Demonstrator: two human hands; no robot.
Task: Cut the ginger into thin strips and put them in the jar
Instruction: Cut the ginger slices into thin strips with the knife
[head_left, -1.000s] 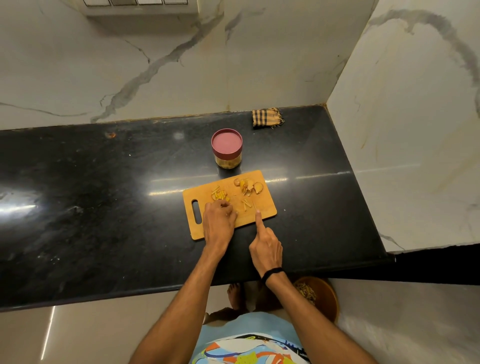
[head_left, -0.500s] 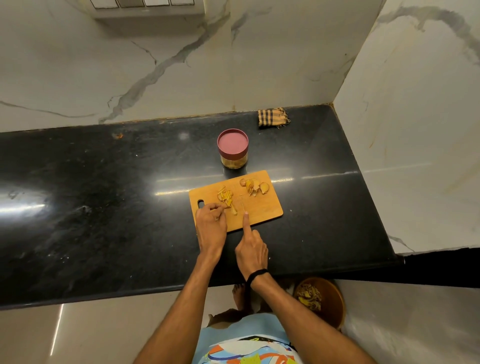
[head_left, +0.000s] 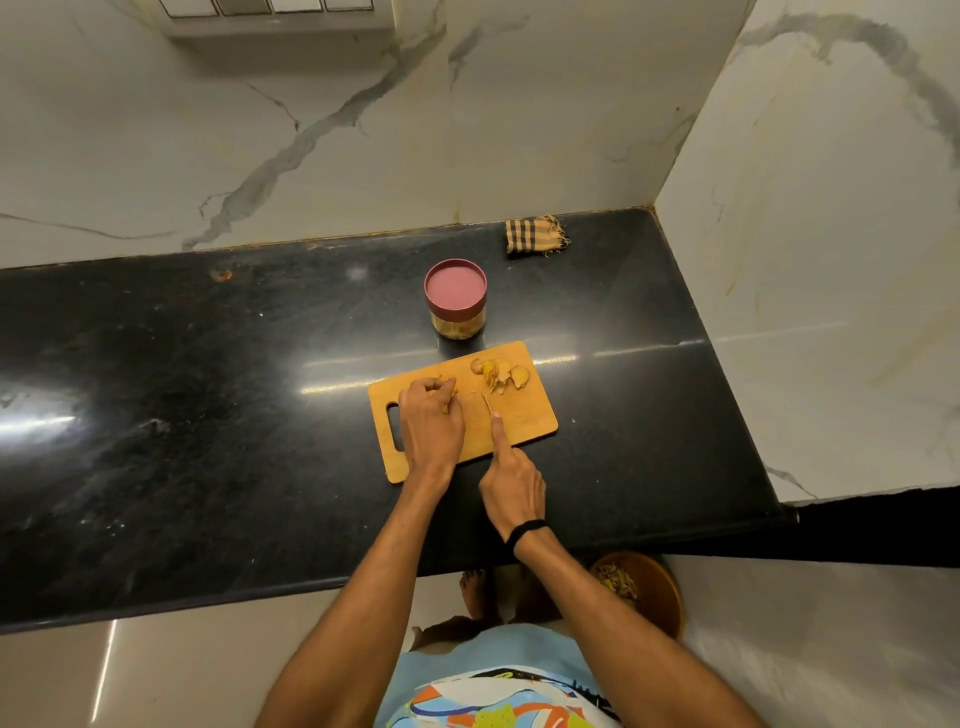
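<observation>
A wooden cutting board (head_left: 524, 421) lies on the black counter. Several ginger slices (head_left: 501, 375) sit near its far right corner. My left hand (head_left: 431, 426) has its fingers curled over a small heap of cut ginger strips (head_left: 453, 391) on the board's left part, and most of the heap is hidden under it. My right hand (head_left: 511, 480) grips a small knife (head_left: 487, 404), forefinger laid along its back, blade tip on the board. The jar (head_left: 456, 299), with its maroon lid on, stands just behind the board.
The black stone counter (head_left: 208, 415) runs left, with marble walls behind and on the right. A striped folded cloth (head_left: 535, 236) lies at the back. On the floor at the lower right stands a brown bowl (head_left: 649, 592) holding peel scraps.
My left hand slid left along the board and then forward onto the strips. My right hand brought the knife leftward after it. The camera shifted slightly.
</observation>
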